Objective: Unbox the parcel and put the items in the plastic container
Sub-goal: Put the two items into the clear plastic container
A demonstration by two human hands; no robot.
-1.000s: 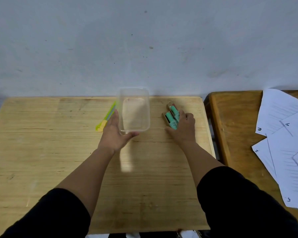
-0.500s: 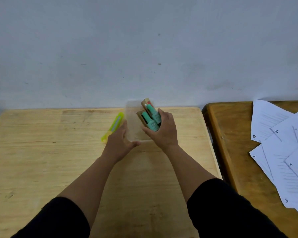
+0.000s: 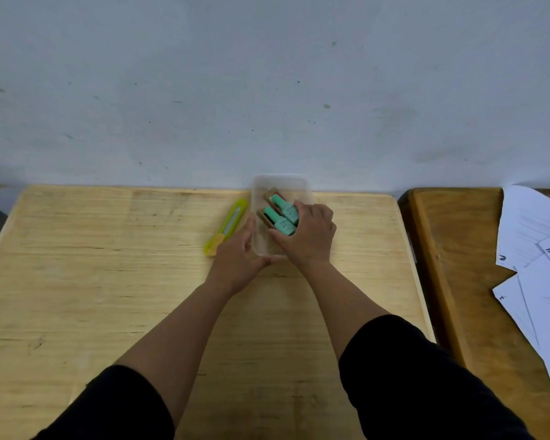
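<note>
A clear plastic container (image 3: pixel 302 185) stands at the far edge of the light wooden table (image 3: pixel 108 281), against the wall. My right hand (image 3: pixel 308 236) is inside it, closed on two small green bottles (image 3: pixel 281 215) with brown cardboard pieces under them. The bottles lie over the container's floor; I cannot tell whether they touch it. My left hand (image 3: pixel 235 258) cups the container's near left corner, thumb along the front wall.
A yellow-green utility knife (image 3: pixel 227 227) lies just left of the container, next to my left hand. A darker wooden table (image 3: pixel 458 281) stands at the right with several white printed sheets (image 3: pixel 540 274) on it. A grey wall rises behind.
My right hand picked the green bottles up from the table right of the container and carried them left into it. My left hand stayed on the container.
</note>
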